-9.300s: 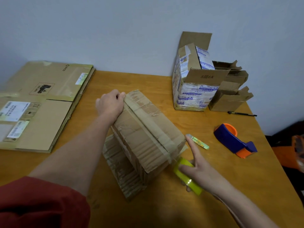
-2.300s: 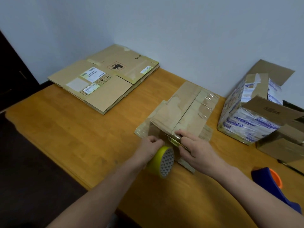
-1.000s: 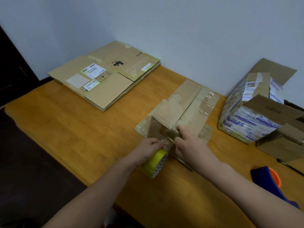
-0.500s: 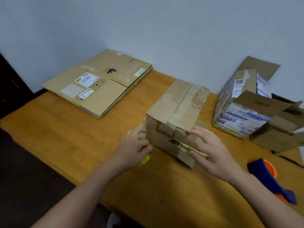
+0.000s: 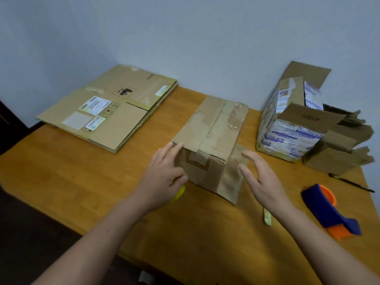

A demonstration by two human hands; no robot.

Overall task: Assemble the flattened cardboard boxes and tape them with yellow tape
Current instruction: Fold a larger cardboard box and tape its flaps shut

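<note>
Plain pale blue-grey wall [image 5: 185, 27] behind a wooden table [image 5: 61, 171], dark floor [image 5: 30, 243] at left.

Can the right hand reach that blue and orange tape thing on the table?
Probably yes. The right hand is open beside the box, holding nothing, and only bare table lies between it and the tape dispenser on its right.

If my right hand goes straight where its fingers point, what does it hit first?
Probably the cardboard box: the right hand points at its near right side, close by, though depth is unclear.
</note>
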